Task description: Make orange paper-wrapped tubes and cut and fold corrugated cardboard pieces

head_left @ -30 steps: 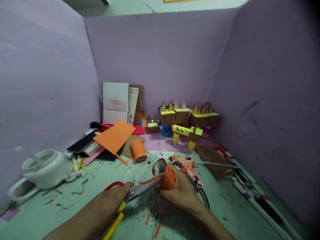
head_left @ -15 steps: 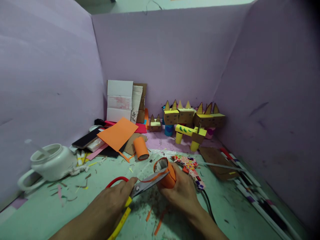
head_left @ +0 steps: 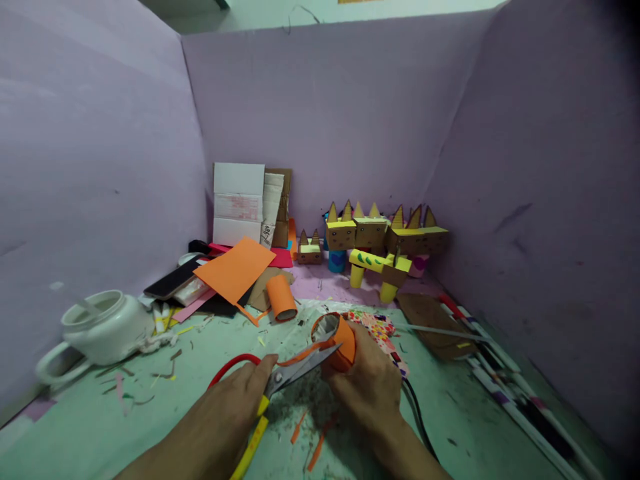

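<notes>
My left hand (head_left: 235, 403) is closed around the red and yellow handles of a pair of scissors (head_left: 300, 369). The blades lie across the near rim of an orange paper-covered cardboard tube (head_left: 345, 350), with a thin orange strip along them. My right hand (head_left: 370, 380) grips this tube from its right side, its open end facing up and left. A second orange tube (head_left: 281, 298) lies behind on the table. Partly hidden behind my right hand is a glue gun (head_left: 375, 325) in a flowery pattern. Orange paper scraps (head_left: 316, 450) lie below my hands.
A white teapot-like pot (head_left: 107, 330) stands at left. Orange paper (head_left: 237, 267) tops a pile with a dark phone-like slab (head_left: 173, 280). Cardboard animal figures (head_left: 370, 237) stand at the back. Brown cardboard (head_left: 435, 327) and several markers (head_left: 520, 413) lie right, within purple walls (head_left: 340, 113).
The held tube and my right hand have shifted slightly right. The scissors have moved right with them, and their blades still rest at the tube's rim.
</notes>
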Demonstrator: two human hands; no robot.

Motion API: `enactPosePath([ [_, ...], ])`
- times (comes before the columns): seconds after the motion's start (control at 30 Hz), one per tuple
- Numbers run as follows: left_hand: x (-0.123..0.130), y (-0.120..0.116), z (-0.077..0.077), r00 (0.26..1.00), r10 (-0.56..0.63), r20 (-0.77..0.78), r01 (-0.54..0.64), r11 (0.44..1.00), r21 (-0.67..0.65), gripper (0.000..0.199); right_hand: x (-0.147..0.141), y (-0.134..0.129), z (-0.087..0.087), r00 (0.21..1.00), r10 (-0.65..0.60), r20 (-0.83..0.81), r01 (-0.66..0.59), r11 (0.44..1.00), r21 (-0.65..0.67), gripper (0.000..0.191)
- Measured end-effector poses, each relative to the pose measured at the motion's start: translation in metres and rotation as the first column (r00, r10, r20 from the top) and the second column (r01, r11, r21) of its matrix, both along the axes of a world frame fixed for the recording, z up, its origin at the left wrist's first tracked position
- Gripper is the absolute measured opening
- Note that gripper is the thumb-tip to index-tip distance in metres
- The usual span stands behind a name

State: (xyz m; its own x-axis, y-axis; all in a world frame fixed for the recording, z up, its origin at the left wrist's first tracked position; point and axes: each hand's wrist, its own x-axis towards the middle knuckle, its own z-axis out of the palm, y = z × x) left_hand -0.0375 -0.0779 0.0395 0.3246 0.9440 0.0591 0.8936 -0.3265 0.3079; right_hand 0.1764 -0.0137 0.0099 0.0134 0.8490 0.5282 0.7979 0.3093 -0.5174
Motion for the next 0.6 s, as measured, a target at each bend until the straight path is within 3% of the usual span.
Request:
enactPosePath([
  [0.37, -0.009, 0.003, -0.044, 0.99, -0.056, -0.133, 0.07, 0.992, 0.107, 0.073, 0.003, -0.001, -0.006, 1.0, -0.014, 0.023, 0.014, 1.0, -0.017, 0.041],
  [0.5, -0.009, 0.003, -0.047, 0.994, -0.069, -0.089, 0.083, 0.983, 0.163, 0.067, 0.002, -0.001, -0.007, 0.999, -0.023, 0.043, 0.023, 1.0, 0.01, 0.04],
  [0.6, -0.009, 0.004, -0.038, 0.996, -0.088, -0.01, 0.088, 0.985, 0.148, 0.06, 0.003, -0.001, 0.0, 1.0, 0.026, -0.009, -0.026, 1.0, -0.006, 0.041],
])
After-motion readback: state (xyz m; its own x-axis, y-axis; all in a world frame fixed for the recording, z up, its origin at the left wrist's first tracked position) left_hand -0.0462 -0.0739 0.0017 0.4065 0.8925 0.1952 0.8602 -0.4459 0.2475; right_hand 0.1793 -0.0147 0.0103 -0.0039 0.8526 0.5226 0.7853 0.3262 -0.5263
